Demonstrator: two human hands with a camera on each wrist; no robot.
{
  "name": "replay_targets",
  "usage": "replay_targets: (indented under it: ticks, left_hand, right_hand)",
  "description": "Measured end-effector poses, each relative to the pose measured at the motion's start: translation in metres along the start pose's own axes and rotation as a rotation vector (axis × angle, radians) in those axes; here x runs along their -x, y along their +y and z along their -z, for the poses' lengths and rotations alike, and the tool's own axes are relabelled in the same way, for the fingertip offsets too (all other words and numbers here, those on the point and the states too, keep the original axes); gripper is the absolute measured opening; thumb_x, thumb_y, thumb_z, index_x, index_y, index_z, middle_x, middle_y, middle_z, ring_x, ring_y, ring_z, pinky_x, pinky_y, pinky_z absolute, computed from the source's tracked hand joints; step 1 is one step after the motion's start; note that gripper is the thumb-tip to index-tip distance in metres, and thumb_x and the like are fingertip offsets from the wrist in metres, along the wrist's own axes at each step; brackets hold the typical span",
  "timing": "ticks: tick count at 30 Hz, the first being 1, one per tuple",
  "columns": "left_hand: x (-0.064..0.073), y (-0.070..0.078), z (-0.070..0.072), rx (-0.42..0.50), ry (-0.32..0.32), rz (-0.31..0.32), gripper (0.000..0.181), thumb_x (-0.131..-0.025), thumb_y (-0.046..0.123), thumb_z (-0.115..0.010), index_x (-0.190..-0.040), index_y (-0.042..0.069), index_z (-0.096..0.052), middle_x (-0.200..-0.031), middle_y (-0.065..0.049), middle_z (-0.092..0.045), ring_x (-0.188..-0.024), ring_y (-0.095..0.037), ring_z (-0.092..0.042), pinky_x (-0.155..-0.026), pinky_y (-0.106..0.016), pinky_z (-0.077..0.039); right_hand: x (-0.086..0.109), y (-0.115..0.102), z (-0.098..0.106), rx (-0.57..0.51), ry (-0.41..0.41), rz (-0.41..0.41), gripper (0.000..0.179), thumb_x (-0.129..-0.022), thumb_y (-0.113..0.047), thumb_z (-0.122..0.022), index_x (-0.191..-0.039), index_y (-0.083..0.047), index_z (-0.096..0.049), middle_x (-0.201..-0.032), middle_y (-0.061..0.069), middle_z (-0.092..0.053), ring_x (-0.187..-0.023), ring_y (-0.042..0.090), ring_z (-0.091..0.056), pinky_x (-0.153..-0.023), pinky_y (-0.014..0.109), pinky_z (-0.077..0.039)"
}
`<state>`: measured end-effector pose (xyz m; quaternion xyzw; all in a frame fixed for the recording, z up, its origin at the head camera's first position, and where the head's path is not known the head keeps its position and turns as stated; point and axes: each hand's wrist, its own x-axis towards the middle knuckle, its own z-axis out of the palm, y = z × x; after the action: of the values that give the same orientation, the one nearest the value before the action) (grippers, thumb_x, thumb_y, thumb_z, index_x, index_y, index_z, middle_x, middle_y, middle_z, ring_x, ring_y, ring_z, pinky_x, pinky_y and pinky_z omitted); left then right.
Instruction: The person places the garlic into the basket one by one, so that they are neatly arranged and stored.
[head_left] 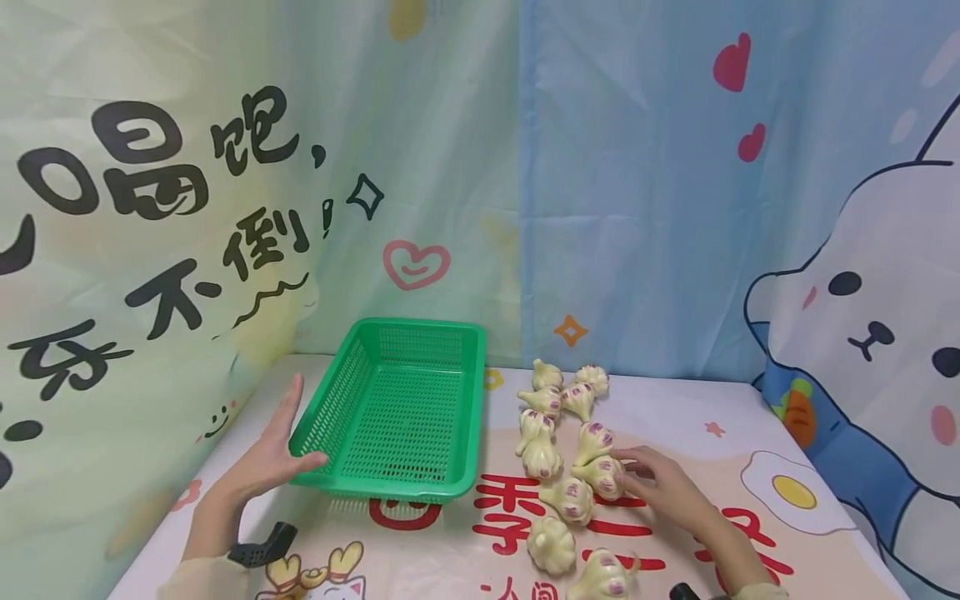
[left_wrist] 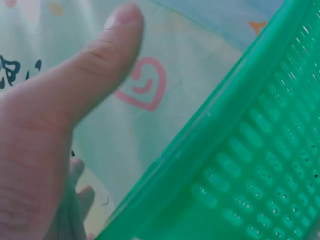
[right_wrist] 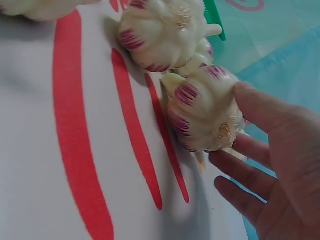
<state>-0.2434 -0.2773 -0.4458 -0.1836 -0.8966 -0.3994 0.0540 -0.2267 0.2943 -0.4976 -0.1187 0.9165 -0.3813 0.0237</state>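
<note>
My right hand (head_left: pixel 663 483) reaches in from the right and pinches a purple-streaked white garlic bulb (right_wrist: pixel 205 110) between thumb and fingers. This bulb lies on the table, touching other garlic bulbs (head_left: pixel 568 500) beside it. My left hand (head_left: pixel 270 458) is at the left side of a green plastic basket (head_left: pixel 478 408), its fingers straight and its thumb spread toward the near left corner. In the left wrist view the thumb (left_wrist: pixel 95 65) stands apart from the basket's rim (left_wrist: pixel 200 130). Nothing lies inside the basket.
More garlic bulbs run in a loose column right of the basket, from a far cluster (head_left: pixel 547 375) to a bulb at the near edge of view (head_left: pixel 603 575). A printed cloth (head_left: pixel 750 417) covers the table. Patterned curtains (head_left: pixel 637 208) hang behind and at the sides.
</note>
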Motion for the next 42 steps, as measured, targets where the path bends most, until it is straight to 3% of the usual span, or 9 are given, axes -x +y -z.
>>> replay_targets:
  ticks: [5,10,19,26,34,39,42]
  left_hand:
    - [-0.005,0.001,0.001,-0.006,-0.064,0.034,0.119,-0.075,0.032,-0.077,-0.152,0.029,0.014,-0.160,-0.013,0.011,-0.143,-0.047,0.004,-0.102,-0.074,-0.009]
    - [-0.002,0.002,0.005,0.013,-0.138,0.113,0.120,-0.079,0.032,-0.075,-0.150,0.025,0.021,-0.158,-0.019,0.014,-0.142,-0.050,0.004,-0.103,-0.073,-0.012]
    - [0.009,-0.004,0.010,0.068,-0.203,0.229,0.118,-0.082,0.031,-0.072,-0.149,0.021,0.025,-0.155,-0.030,0.006,-0.139,-0.054,-0.012,-0.102,-0.069,-0.025]
    - [0.014,-0.009,0.011,0.089,-0.210,0.185,0.119,-0.080,0.028,-0.075,-0.150,0.020,0.022,-0.156,-0.028,0.009,-0.139,-0.054,-0.008,-0.103,-0.068,-0.023]
    - [0.017,-0.007,0.010,0.138,-0.216,0.189,0.121,-0.080,0.033,-0.076,-0.150,0.018,0.021,-0.156,-0.028,0.008,-0.139,-0.054,-0.009,-0.104,-0.066,-0.024]
    - [0.016,-0.011,0.007,0.152,-0.209,0.162,0.118,-0.081,0.032,-0.074,-0.150,0.014,0.020,-0.156,-0.028,0.006,-0.134,-0.048,-0.029,-0.100,-0.049,-0.038]
    - [0.015,-0.014,0.005,0.153,-0.208,0.157,0.117,-0.082,0.032,-0.073,-0.150,0.013,0.019,-0.156,-0.028,0.005,-0.129,-0.043,-0.036,-0.097,-0.041,-0.040]
  right_hand:
    - [-0.002,0.000,0.001,-0.031,-0.030,-0.063,0.050,-0.088,-0.037,-0.066,-0.130,-0.011,-0.057,-0.130,0.015,-0.057,-0.113,0.031,-0.058,-0.092,0.044,-0.050]
    - [-0.004,0.002,0.002,-0.039,-0.058,-0.061,0.052,-0.088,-0.037,-0.066,-0.131,-0.009,-0.055,-0.131,0.016,-0.056,-0.110,0.030,-0.059,-0.090,0.042,-0.052]
    - [-0.008,0.005,-0.002,-0.096,-0.126,-0.079,0.055,-0.088,-0.034,-0.066,-0.134,-0.007,-0.052,-0.135,0.021,-0.051,-0.111,0.035,-0.059,-0.086,0.041,-0.053]
    - [-0.010,0.010,0.003,-0.141,-0.175,-0.073,0.056,-0.087,-0.033,-0.068,-0.133,-0.006,-0.051,-0.135,0.022,-0.050,-0.115,0.041,-0.056,-0.087,0.043,-0.053]
    - [-0.011,0.014,0.013,-0.233,-0.241,-0.048,0.053,-0.086,-0.027,-0.070,-0.128,-0.001,-0.051,-0.131,0.024,-0.051,-0.120,0.045,-0.051,-0.087,0.038,-0.053]
    - [-0.013,0.013,0.016,-0.272,-0.262,-0.026,0.049,-0.086,-0.024,-0.070,-0.124,0.002,-0.052,-0.131,0.027,-0.050,-0.121,0.048,-0.049,-0.086,0.035,-0.054]
    - [-0.015,0.013,0.016,-0.295,-0.273,-0.030,0.049,-0.086,-0.024,-0.070,-0.123,0.002,-0.052,-0.131,0.027,-0.050,-0.122,0.048,-0.048,-0.086,0.034,-0.054]
